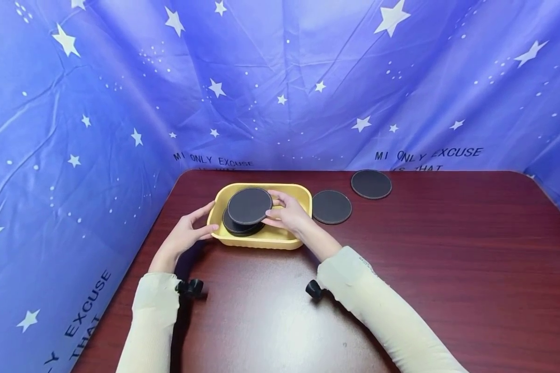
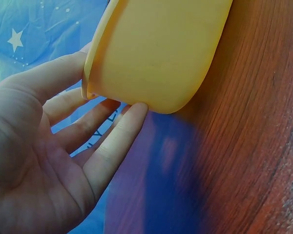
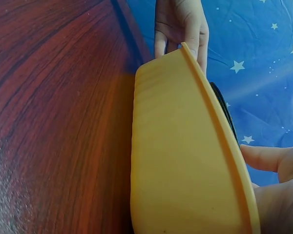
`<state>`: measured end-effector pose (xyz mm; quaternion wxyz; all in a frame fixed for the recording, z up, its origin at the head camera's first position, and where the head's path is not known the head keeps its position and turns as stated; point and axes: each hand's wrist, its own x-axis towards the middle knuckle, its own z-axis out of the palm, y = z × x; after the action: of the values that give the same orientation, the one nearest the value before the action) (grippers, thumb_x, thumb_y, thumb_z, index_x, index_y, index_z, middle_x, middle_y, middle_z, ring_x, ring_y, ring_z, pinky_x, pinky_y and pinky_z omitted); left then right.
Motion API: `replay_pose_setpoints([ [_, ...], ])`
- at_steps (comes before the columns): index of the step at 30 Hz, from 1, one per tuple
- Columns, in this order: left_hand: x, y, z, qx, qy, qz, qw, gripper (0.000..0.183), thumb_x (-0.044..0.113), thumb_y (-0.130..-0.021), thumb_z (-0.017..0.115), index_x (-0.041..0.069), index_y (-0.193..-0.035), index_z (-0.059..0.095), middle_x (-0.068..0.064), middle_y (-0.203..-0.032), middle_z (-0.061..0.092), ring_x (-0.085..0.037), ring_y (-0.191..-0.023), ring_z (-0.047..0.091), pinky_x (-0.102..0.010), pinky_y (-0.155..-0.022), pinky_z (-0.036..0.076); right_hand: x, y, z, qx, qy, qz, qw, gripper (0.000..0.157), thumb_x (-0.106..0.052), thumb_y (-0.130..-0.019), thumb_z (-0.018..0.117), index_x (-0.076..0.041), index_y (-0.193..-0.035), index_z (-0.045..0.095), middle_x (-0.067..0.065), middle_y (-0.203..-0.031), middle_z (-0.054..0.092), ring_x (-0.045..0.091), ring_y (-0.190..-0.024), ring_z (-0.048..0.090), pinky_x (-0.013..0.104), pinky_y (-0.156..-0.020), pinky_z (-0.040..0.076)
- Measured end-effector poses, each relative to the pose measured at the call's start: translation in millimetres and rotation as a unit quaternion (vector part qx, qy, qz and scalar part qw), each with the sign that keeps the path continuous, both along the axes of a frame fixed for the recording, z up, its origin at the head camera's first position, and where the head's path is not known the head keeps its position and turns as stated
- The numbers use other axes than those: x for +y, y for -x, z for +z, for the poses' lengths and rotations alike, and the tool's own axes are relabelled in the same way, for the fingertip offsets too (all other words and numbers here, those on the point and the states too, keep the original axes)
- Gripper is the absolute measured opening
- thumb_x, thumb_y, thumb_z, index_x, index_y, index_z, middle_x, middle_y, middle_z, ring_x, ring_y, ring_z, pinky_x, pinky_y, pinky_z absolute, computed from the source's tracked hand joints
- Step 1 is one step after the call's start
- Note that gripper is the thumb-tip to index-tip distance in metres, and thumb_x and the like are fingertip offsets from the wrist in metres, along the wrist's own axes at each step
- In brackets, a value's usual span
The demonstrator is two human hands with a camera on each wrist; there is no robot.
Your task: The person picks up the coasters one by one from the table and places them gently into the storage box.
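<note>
A yellow oblong plastic tub [image 1: 261, 243] stands on the table. My left hand [image 1: 184, 238] holds its left end, the thumb at the rim and the other fingers against the outer wall, as the left wrist view shows of the tub [image 2: 151, 53]. Over the tub, my right hand [image 1: 291, 215] pinches the right edge of a round black coaster [image 1: 249, 205] with stitching round its border. Beneath it, more black coasters [image 1: 238, 228] lie stacked inside the tub, partly covered. In the right wrist view the tub's wall hides most of the held coaster [image 3: 224, 112].
Just right of the tub lies one black coaster [image 1: 331, 207] on the dark red wooden table [image 1: 424, 259]. Another coaster [image 1: 371, 184] is farther back, by the table's rear edge. A blue star-printed curtain [image 1: 284, 77] hangs behind and along the left side.
</note>
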<state>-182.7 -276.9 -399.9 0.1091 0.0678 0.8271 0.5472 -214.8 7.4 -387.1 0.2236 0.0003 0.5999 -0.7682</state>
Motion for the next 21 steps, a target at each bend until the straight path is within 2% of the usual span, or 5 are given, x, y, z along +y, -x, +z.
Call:
replay_pose_setpoints([
  [4,-0.5,-1.8,-1.8,0.005,-0.004,0.001,1.0000,0.070,0.010,-0.095,0.067,0.007,-0.156,0.032,-0.017,-0.162,0.030,0.009,-0.096,0.061,-0.021,-0.084,0.059,-6.1,0.5,-3.1,-0.013,-0.010,0.000,1.000,0.067,0.019,-0.092,0.048,-0.006,-0.153,0.037,0.018,-0.125,0.050,0.022,-0.094,0.064,0.037,-0.094,0.058],
  [9,0.8,-2.5,-3.5,0.007,-0.009,-0.003,0.9999,0.070,0.010,-0.095,0.067,0.006,-0.156,0.032,-0.018,-0.162,0.031,0.007,-0.099,0.062,-0.021,-0.085,0.059,-10.5,2.2,-7.1,-0.025,-0.031,-0.001,0.999,0.068,0.021,-0.090,0.047,-0.004,-0.153,0.036,0.027,-0.133,0.051,0.035,-0.111,0.063,0.042,-0.097,0.055],
  [17,-1.3,-3.4,-3.9,0.004,0.007,0.001,1.0000,0.070,0.011,-0.095,0.067,0.008,-0.156,0.033,-0.018,-0.162,0.029,-0.022,-0.123,0.056,-0.025,-0.087,0.059,-19.5,5.5,-12.9,-0.044,-0.057,-0.013,0.997,0.065,0.023,-0.088,0.046,0.001,-0.149,0.035,0.030,-0.131,0.050,0.038,-0.112,0.063,0.046,-0.100,0.054],
  [19,-1.6,-2.8,-3.1,0.005,0.006,0.002,1.0000,0.071,0.011,-0.094,0.067,0.008,-0.156,0.033,-0.017,-0.162,0.029,-0.021,-0.122,0.057,-0.024,-0.087,0.059,-20.8,6.4,-11.7,-0.043,-0.064,-0.015,0.997,0.063,0.023,-0.089,0.047,0.002,-0.148,0.035,0.030,-0.132,0.050,0.039,-0.114,0.063,0.045,-0.100,0.054],
  [21,-1.7,-2.3,-2.1,0.007,0.004,0.001,1.0000,0.071,0.012,-0.094,0.068,0.008,-0.156,0.032,-0.018,-0.162,0.029,-0.014,-0.116,0.059,-0.024,-0.086,0.059,-20.8,7.1,-10.1,-0.042,-0.066,-0.012,0.997,0.061,0.021,-0.090,0.047,0.003,-0.147,0.036,0.032,-0.134,0.051,0.040,-0.117,0.062,0.044,-0.101,0.054],
])
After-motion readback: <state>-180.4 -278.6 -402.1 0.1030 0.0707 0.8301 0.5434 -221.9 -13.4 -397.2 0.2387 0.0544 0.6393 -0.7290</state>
